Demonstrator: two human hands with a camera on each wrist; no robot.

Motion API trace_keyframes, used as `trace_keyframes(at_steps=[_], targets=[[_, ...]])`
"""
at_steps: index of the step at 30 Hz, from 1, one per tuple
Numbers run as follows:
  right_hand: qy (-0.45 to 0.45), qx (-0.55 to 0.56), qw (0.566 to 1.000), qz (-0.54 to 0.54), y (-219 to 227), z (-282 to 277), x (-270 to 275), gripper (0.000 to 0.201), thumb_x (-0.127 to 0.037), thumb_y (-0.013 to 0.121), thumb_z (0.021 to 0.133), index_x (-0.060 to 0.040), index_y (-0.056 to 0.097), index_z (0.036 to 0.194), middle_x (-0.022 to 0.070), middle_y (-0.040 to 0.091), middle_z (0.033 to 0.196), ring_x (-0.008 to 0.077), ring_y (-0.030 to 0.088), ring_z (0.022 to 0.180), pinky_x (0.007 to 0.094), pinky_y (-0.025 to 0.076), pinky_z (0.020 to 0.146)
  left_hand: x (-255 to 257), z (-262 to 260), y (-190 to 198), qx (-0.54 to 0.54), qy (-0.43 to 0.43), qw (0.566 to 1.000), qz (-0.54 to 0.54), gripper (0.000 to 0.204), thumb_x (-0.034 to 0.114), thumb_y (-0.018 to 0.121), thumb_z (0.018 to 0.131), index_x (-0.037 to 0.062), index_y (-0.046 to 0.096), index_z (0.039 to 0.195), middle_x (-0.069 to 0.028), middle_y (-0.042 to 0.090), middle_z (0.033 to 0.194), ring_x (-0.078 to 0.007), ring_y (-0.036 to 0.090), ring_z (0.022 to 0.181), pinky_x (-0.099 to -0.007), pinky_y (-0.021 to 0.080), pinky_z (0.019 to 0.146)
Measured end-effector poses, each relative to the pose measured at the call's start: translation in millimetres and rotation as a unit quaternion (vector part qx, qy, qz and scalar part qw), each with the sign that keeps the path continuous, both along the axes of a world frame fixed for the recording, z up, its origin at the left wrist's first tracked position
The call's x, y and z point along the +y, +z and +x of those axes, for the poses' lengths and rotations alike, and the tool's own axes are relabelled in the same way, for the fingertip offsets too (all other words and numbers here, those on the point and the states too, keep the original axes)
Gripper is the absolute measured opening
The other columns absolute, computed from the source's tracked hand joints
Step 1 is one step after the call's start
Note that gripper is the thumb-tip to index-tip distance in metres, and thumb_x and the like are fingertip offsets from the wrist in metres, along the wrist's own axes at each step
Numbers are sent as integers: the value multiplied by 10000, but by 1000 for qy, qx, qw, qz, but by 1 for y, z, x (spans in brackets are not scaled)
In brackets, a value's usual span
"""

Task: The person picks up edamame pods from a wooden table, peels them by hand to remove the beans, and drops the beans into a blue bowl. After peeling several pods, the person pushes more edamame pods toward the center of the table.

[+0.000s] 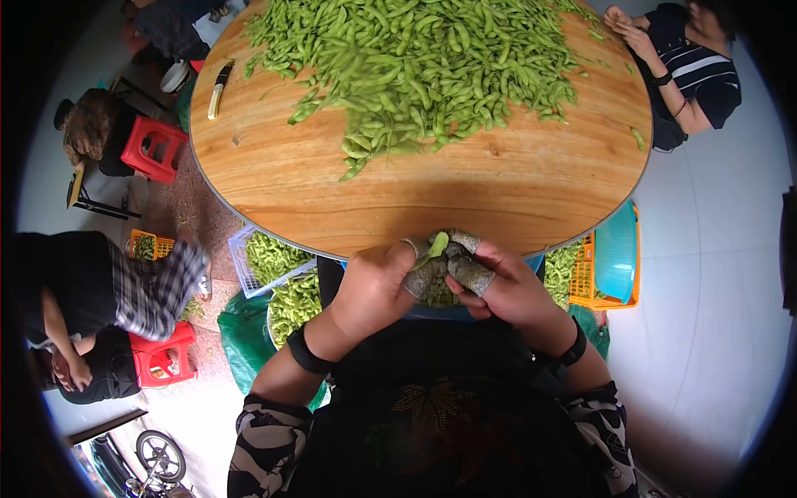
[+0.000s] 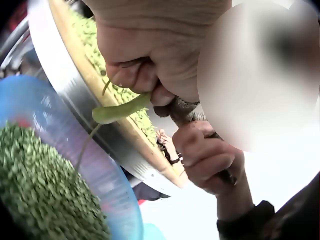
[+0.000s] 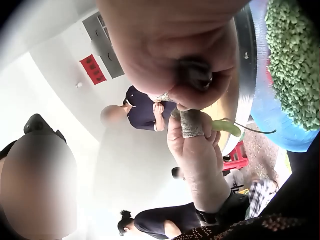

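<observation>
Edamame pod [image 1: 437, 244] is pinched between both hands right at the near edge of the round wooden table [image 1: 515, 187], just above the blue basin [image 2: 65, 145] of shelled beans [image 2: 35, 185] sitting in the person's lap. Left hand [image 1: 375, 286] has thumb + fingers curled tight round the pod's end; in the left wrist view the pod [image 2: 120, 107] sticks out from under the thumb, w/ a thin stringy bit hanging down off it. Right hand [image 1: 506, 286] grips it from the other side, fingers curled too. Fingertips [image 1: 471, 274] on both hands are wrapped in grey cloth tape, looks a bit grubby.

Rest of the table: big pile of unshelled pods [image 1: 415, 66] covers the far half, spreading twd the far left and far right edges, a few strays near the right edge. Knife [image 1: 219, 89] w/ a dark handle lies by the left edge, well apart from the pile.

Under/around the table: white crate [image 1: 241, 261] of pods below the near left edge, orange crate [image 1: 585, 282] w/ a teal basket [image 1: 616, 249] on it at the near right. Red stools [image 1: 154, 149] off to the left. Another person in a striped shirt [image 1: 693, 70] sits at the far right edge, hands at the table.
</observation>
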State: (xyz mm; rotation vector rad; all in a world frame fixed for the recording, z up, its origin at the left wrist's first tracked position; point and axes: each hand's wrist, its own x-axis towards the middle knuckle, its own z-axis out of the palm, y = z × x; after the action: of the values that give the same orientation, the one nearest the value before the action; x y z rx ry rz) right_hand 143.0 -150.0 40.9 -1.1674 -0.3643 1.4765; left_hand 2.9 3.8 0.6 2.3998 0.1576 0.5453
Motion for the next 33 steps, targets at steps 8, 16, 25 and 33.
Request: trace_keyframes(at_steps=[8, 16, 25, 33], targets=[[28, 53, 998, 4, -4, 3, -13, 143, -156, 480, 997, -106, 572, 1093, -37, 524, 761, 36, 365, 537, 194, 283, 469, -1, -8, 15, 112, -34, 747, -654, 125, 152, 517, 983, 57, 596, 962, 21, 517, 691, -100, 450, 553, -256, 371, 495], [-4, -556, 828, 74, -24, 4, -12, 405, -138, 756, 795, -35, 598, 1154, 115, 662, 924, 235, 657, 847, 330, 513, 754, -7, -11, 12, 142, -135, 940, -279, 125, 103, 467, 967, 28, 542, 901, -36, 553, 741, -142, 524, 671, -293, 437, 605], [7, -652, 754, 77, -37, -3, -16, 287, -61, 670, 692, -6, 590, 963, 204, 599, 872, 407, 608, 814, 450, 504, 657, 0, -23, 28, 201, -65, 905, -369, 115, 59, 537, 920, 17, 633, 966, -66, 658, 770, -124, 617, 714, -278, 487, 647], [-32, -647, 753, 118, -12, -16, -9, 215, -105, 684, 796, -21, 625, 984, 165, 632, 884, 362, 630, 743, 394, 517, 630, -7, -21, 11, 112, -3, 955, -276, 60, 4, 603, 875, 21, 661, 873, -62, 666, 726, -112, 628, 676, -259, 498, 623]])
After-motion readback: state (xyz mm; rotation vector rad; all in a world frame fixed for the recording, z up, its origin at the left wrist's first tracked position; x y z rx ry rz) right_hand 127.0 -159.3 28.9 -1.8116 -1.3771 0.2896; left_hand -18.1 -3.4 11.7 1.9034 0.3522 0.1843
